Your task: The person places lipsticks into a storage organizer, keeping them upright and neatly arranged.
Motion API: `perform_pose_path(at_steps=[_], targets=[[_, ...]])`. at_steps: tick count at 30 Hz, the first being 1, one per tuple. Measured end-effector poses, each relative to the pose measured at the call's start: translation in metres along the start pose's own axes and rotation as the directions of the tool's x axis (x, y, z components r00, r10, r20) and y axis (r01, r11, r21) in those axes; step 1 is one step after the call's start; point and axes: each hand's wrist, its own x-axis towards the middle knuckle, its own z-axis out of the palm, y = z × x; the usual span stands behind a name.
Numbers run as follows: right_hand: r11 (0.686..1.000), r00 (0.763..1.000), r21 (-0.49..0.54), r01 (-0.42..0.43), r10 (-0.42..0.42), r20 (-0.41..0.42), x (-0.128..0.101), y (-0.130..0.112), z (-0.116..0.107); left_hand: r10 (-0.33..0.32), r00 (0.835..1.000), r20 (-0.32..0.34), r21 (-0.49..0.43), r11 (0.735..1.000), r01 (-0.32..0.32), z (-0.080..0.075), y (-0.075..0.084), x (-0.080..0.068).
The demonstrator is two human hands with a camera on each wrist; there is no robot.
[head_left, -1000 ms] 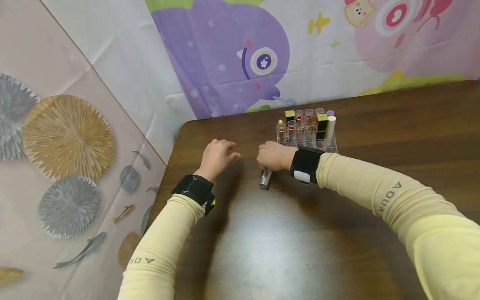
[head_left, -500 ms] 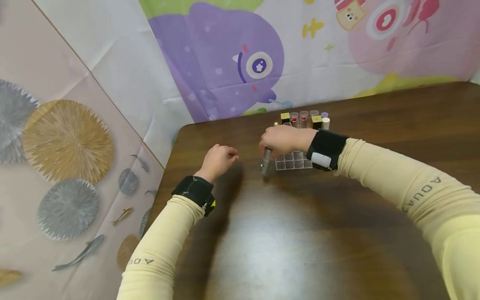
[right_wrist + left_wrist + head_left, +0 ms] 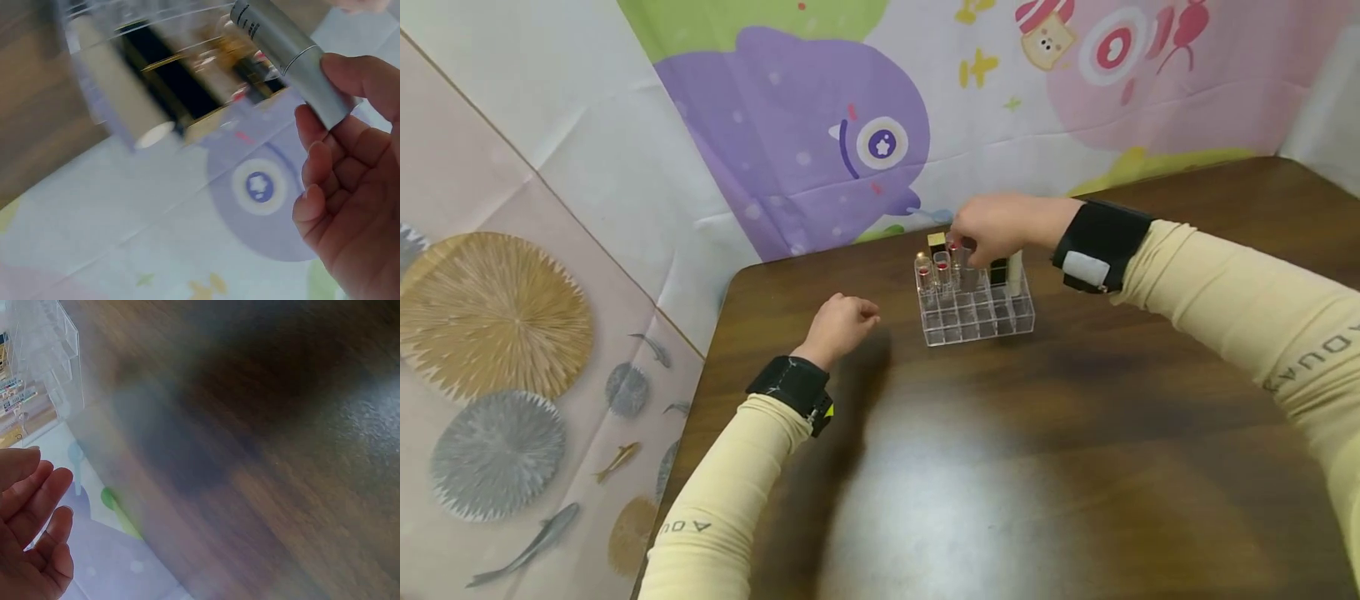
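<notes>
The right hand (image 3: 1000, 229) pinches a silver lipstick tube (image 3: 290, 59) over the back rows of the clear rack (image 3: 977, 312) on the counter (image 3: 1075, 433), seemingly mid-insertion. It needs lining up with a free slot. The left hand (image 3: 838, 325) rests loosely curled, empty.

Silver lipstick tube (image 3: 289, 57) w/ dark lettering. Clear organizer (image 3: 977, 312), red, gold & black lipsticks (image 3: 942, 265) inside. Dark brown woodgrain table (image 3: 1075, 433). Pale yellow sleeves (image 3: 1240, 292), black wrist straps (image 3: 790, 385). Backdrop (image 3: 820, 142): purple cartoon blob, pink & green patches.
</notes>
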Motion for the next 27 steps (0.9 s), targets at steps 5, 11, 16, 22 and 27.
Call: perform_pose_path(at_steps=[5,11,16,22,27], targets=[[0.998,0.999,-0.053,-0.022,0.02,-0.035,-0.001,0.013,0.008,0.017,1.0,-0.007,0.009,1.0,-0.017,-0.001,0.0,0.0],[0.995,0.994,-0.057,-0.085,0.081,-0.079,0.003,0.017,0.018,0.045,0.999,-0.028,0.006,0.999,-0.045,0.002,-0.003,0.005],[0.991,0.992,-0.079,-0.104,0.099,-0.072,0.006,0.012,0.023,0.065,0.997,-0.038,0.016,0.998,-0.064,0.004,-0.002,0.007],[0.984,0.992,-0.141,-0.104,0.093,-0.083,0.009,0.01,0.026,0.045,0.999,-0.006,0.033,0.998,-0.045,0.001,0.005,0.006],[0.971,0.991,-0.212,-0.112,0.095,-0.092,0.01,0.009,0.027,0.043,0.999,-0.007,0.02,0.999,-0.043,0.002,0.005,0.007]])
